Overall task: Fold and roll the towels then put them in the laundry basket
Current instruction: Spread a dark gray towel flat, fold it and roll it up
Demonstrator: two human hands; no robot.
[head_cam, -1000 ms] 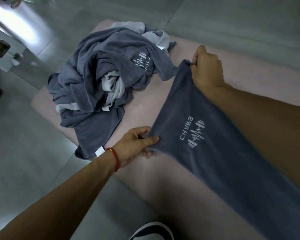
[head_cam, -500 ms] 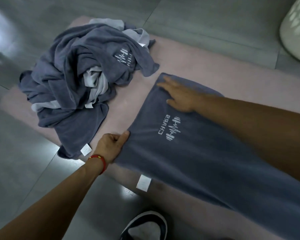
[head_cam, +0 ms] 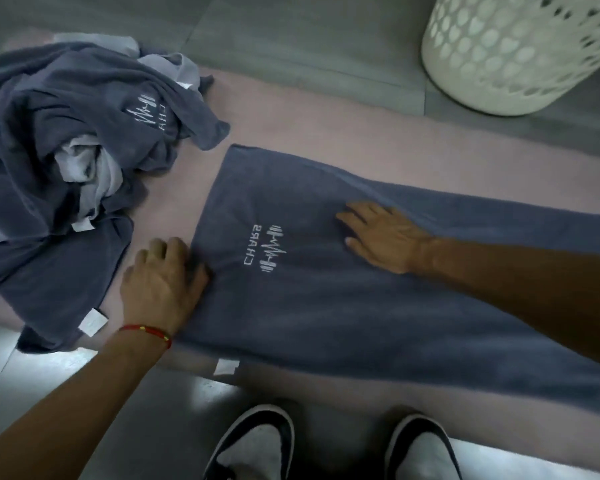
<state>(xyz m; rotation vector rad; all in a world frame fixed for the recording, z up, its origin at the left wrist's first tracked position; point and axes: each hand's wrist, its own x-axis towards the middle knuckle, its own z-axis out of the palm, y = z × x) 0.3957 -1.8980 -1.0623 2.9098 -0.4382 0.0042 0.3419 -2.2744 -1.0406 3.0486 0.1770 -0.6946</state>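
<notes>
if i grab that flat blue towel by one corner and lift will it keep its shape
Probably not. The spread towel lies limp on the pink mat, creasing near the left hand, so it would likely droop. The crumpled towel pile suggests soft, floppy cloth, unlikely to slide freely.

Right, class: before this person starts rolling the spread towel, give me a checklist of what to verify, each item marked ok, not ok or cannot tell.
1. Spread towel lies flat on the pink mat: ok, only slight creases near the left hand.
2. Right hand rests flat on the towel: ok.
3. Left hand at the towel's left edge: ok; whether it pinches the cloth: cannot tell.
4. Far end of the towel is straight: cannot tell, it runs out of frame.
5. Pile of towels is apart from the spread towel: ok.
6. Laundry basket stands upright nearby: ok.
</notes>
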